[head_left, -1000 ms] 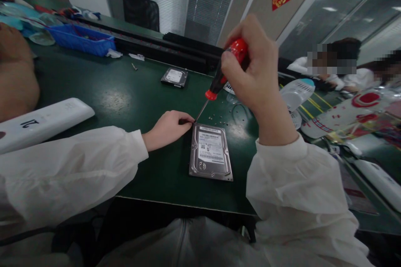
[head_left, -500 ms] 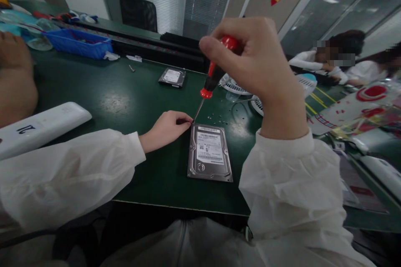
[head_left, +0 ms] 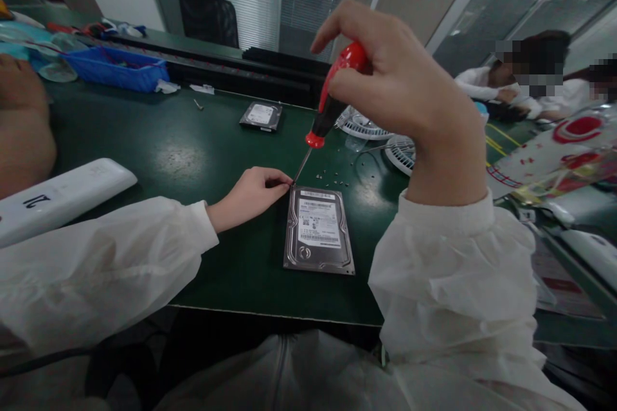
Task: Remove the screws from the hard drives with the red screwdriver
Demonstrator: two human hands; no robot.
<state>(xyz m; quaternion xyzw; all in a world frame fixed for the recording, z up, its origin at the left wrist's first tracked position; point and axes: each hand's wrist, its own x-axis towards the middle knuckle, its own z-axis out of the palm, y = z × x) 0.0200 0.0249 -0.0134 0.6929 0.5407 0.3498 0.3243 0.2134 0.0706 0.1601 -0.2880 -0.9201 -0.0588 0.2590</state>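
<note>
My right hand holds a red and black screwdriver by its handle, with the index finger lifted off it. The screwdriver tilts, its thin shaft running down to the far left corner of a hard drive. The drive lies flat, its white label facing up. My left hand pinches thumb and index finger together right at the screwdriver's tip. What sits between those fingertips is too small to make out. Several tiny screws lie scattered just beyond the drive.
Another hard drive lies farther back. White slotted round parts stand at the right. A blue basket is at the back left. A white case marked 21 and another person's arm are at the left.
My right hand has loosened around the screwdriver handle, its index finger and thumb shifting apart. The left pinch stays at the drive's corner. The whole view has shifted slightly.
</note>
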